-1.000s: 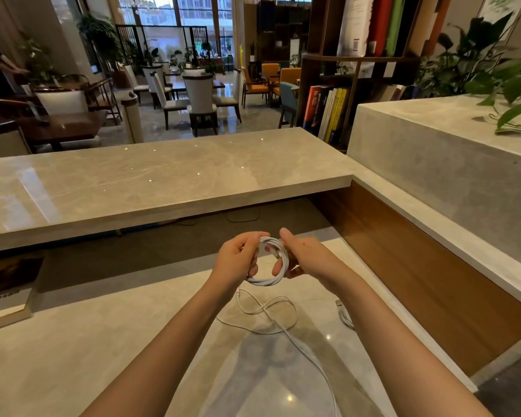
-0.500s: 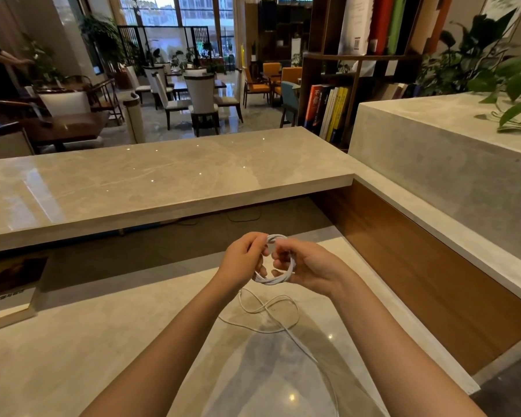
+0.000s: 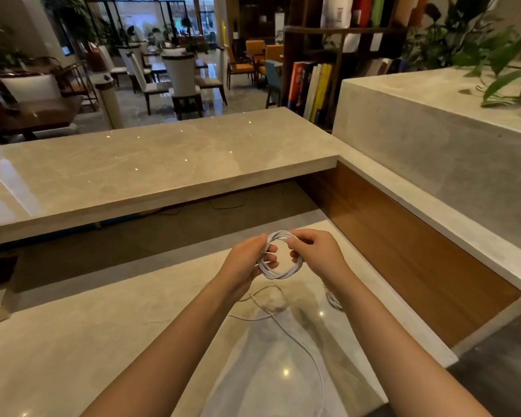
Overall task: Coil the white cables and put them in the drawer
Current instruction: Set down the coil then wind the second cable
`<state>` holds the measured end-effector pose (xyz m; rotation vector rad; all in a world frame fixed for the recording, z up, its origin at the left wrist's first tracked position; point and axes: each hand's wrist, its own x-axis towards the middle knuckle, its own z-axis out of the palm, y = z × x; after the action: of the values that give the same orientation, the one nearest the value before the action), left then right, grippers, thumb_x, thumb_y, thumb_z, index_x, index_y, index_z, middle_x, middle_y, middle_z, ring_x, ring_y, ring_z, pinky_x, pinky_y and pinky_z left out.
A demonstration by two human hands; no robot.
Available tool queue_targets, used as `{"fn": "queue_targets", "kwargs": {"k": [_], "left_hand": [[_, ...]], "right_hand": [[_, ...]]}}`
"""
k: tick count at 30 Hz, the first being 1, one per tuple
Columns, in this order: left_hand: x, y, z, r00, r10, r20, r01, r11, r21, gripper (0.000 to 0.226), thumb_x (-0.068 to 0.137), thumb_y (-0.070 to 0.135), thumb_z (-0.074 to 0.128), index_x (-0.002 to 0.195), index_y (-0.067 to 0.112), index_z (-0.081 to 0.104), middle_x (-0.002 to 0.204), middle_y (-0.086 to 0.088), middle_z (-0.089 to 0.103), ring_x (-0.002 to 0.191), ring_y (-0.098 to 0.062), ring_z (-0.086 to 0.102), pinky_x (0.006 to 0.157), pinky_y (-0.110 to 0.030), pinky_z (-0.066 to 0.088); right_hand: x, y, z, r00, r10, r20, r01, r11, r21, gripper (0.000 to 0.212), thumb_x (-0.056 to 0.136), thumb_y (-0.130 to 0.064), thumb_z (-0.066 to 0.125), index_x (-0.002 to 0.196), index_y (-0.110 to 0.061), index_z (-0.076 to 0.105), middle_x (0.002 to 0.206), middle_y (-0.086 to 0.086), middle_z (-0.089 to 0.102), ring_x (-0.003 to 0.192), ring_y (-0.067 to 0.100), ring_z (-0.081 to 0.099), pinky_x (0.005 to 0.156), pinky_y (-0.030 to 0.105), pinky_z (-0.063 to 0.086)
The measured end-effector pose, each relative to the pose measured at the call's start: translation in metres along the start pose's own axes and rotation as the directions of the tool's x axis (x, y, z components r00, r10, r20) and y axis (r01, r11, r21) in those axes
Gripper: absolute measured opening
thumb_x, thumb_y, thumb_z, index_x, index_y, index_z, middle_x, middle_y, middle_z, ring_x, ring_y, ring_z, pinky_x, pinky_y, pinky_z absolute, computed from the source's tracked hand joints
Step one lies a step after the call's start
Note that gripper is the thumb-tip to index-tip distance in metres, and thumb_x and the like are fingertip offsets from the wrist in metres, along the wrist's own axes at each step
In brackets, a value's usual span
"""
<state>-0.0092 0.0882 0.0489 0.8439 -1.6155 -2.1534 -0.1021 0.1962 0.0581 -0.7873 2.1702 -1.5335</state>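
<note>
1. The pale stone table (image 3: 73, 356) fills the near part of the view, and both bare forearms reach out over it from the near edge.
2. A loose cable (image 3: 272, 312) lies on the table below the hands, in slack loops with one strand running back toward the near edge.
3. A second small white bundle (image 3: 333, 300) lies on the table just right of the right forearm; it is too blurred to tell more.
4. The coil (image 3: 280, 276), a small white ring of several turns, is held in the air above the table, between the two hands.
5. The left hand (image 3: 244, 263) pinches the coil's left side, with fingertips showing through the ring.
6. The right hand (image 3: 316, 254) curls its fingers round the coil's right side, knuckles up.
7. A wood panel (image 3: 403, 251) walls the table on the right.
8. A raised stone ledge (image 3: 133, 170) runs across beyond the hands.
9. Farther off stand a bookshelf (image 3: 313, 85) on the right and chairs (image 3: 181, 76) at centre.
</note>
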Motion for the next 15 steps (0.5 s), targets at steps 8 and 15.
{"fn": "queue_targets", "kwargs": {"k": [8,15], "left_hand": [[0.028,-0.052,0.051,0.993,-0.116,0.037,0.105,0.969,0.223,0.032,0.084,-0.004,0.058,0.116,0.003,0.059,0.089,-0.01,0.062,0.08,-0.019,0.06,0.075,-0.028,0.054],[0.063,-0.107,0.103,0.993,-0.09,-0.081,0.117,0.886,0.448,0.022,0.075,-0.004,0.06,0.089,0.009,0.07,0.085,-0.012,0.068,0.089,-0.03,0.066,0.084,-0.042,0.055]], "right_hand": [[0.01,0.077,-0.049,0.921,0.383,-0.074,-0.324,0.856,0.404,0.02,0.087,0.005,0.056,0.104,0.01,0.063,0.062,0.011,0.056,0.049,0.013,0.052,0.048,0.021,0.048],[0.012,0.145,-0.079,0.876,0.355,-0.328,-0.377,0.926,-0.002,0.014,0.082,-0.007,0.064,0.093,-0.006,0.072,0.088,0.004,0.067,0.085,0.018,0.061,0.08,0.03,0.049]]}}
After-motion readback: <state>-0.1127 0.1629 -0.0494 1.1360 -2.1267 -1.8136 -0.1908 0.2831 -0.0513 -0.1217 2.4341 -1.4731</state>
